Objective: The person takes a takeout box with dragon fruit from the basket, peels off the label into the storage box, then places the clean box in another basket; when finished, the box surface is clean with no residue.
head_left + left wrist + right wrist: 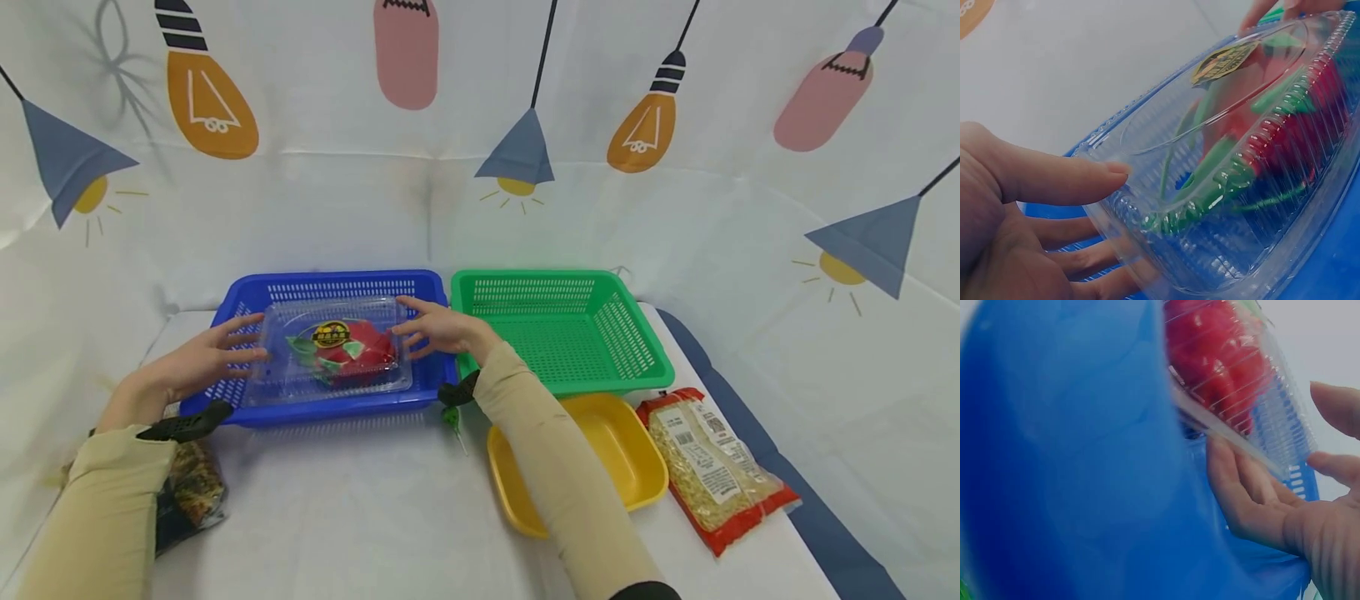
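A clear plastic clamshell box (273, 358) with a black and gold sticker sits in the blue basket (322, 414). Inside it lies a red item with green leaf-like parts (367, 354), resembling a dragon fruit. My left hand (198, 362) is at the box's left end, its thumb by the upper edge and the other fingers along the side in the left wrist view. At the opposite end is my right hand (442, 327). In the right wrist view, its fingers (1225, 469) reach under the box's rim while the thumb stands away.
A green basket (540, 333) stands right of the blue one. In front of it are a yellow tray (637, 471) and a red-edged bag of pale food (705, 467). Another bag (197, 487) lies by the left forearm. A small green item (452, 417) hangs near the right wrist.
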Demonstrator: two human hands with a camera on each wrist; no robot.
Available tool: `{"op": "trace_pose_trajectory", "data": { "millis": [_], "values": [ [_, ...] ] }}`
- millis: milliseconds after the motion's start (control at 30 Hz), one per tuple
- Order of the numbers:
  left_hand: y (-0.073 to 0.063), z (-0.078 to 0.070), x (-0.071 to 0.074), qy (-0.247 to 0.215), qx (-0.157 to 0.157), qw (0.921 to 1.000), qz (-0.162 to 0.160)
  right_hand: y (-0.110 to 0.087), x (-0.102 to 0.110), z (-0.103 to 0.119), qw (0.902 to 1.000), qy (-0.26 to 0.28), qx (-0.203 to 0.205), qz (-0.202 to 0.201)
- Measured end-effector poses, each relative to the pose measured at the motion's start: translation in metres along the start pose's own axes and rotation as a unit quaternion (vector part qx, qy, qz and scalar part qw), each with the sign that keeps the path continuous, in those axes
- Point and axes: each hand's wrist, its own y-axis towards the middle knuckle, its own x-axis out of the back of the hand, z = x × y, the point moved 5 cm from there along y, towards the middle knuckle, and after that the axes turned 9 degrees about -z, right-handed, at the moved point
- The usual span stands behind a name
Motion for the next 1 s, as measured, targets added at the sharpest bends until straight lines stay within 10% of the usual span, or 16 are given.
{"op": "trace_pose_trajectory", "data": {
  "millis": [500,1000],
  "values": [
    [-0.007,0.000,0.003,-0.031,-0.033,0.9986,-0.028,-0.002,0.001,-0.001,0.9988,0.016,0.031,-0.034],
    [-0.023,-0.011,-0.015,-0.070,-0.045,0.9882,-0.128,-0.032,-0.013,0.008,0.9886,0.047,0.032,-0.139]
  ]
}}
